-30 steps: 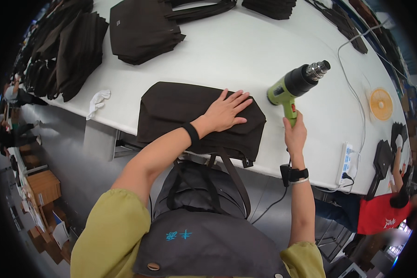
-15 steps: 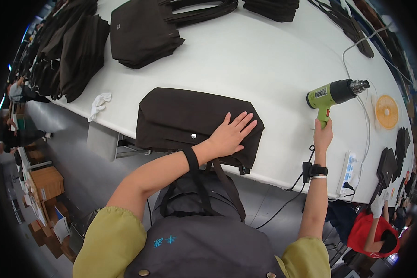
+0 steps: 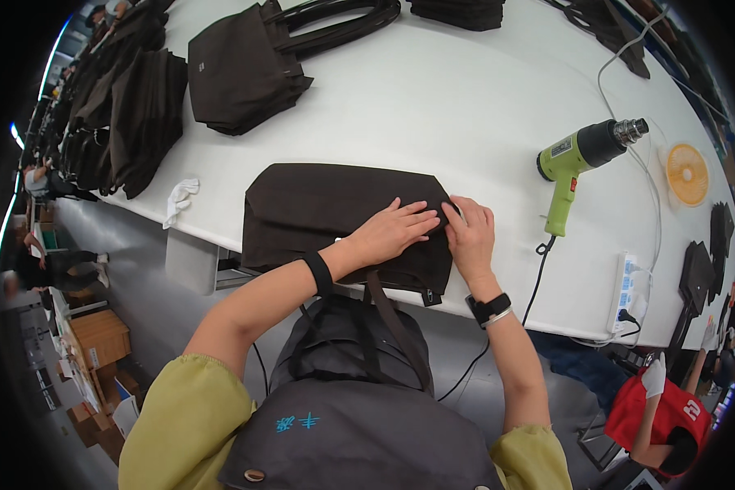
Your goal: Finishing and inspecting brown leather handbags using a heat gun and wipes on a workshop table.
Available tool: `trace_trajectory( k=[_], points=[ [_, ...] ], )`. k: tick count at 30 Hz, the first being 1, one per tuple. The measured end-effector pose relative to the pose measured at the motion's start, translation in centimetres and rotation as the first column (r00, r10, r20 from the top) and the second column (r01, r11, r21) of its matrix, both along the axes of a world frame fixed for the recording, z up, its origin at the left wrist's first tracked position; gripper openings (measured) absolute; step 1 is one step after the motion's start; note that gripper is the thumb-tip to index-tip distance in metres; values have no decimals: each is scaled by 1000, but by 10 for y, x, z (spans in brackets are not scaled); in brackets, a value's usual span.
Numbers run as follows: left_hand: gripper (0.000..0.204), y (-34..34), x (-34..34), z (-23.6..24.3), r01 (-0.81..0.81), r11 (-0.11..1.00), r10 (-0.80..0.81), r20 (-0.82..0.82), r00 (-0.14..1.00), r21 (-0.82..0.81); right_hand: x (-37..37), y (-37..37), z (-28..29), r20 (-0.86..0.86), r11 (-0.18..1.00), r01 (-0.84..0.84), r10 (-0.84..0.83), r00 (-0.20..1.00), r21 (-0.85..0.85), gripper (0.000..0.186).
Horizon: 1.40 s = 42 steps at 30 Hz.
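Observation:
A folded dark brown fabric bag (image 3: pixel 318 196) lies at the table's near edge, its straps hanging over it. My left hand (image 3: pixel 385 233) rests on its right half, fingers stretched out. My right hand (image 3: pixel 470 238) grips the bag's right-hand corner with curled fingers, close beside my left fingertips. Right of the bag, the green-and-black heat gun (image 3: pixel 576 159) lies on the table, out of my hands, its black cord running over the front edge.
The white table (image 3: pixel 384 106) bears bag piles (image 3: pixel 139 122), a white cloth (image 3: pixel 180 200), a power strip (image 3: pixel 622 290) and an orange round fan-like object (image 3: pixel 687 175). A co-worker in red (image 3: pixel 645 420), wearing white gloves, is at lower right; others are along the left.
My right hand has let go of the heat gun, which now lies farther right, and has moved left onto the bag's corner. My left hand has shifted slightly over the bag.

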<state>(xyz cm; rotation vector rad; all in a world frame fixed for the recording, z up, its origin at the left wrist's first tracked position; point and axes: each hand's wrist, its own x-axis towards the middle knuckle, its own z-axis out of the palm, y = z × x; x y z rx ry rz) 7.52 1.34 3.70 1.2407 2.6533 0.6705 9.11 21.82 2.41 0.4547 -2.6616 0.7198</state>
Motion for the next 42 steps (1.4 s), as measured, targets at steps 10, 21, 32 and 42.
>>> trace_trajectory(
  k=[10,21,32,42],
  points=[
    [67,-14,17,-24,28,999,-34,153,988,41,7,3,-3,150,979,-91,64,987,183,49],
    [79,-254,10,-11,-521,827,536,17,844,-212,-19,-85,11,426,888,-370,234,874,272,59],
    [30,-252,-64,-19,-538,826,526,114,843,165,-4,-80,-9,367,859,-310,156,917,408,60],
    [40,-234,-109,4,-402,868,487,345,802,-292,-6,-83,-9,352,877,-294,158,923,379,61]
  ],
)
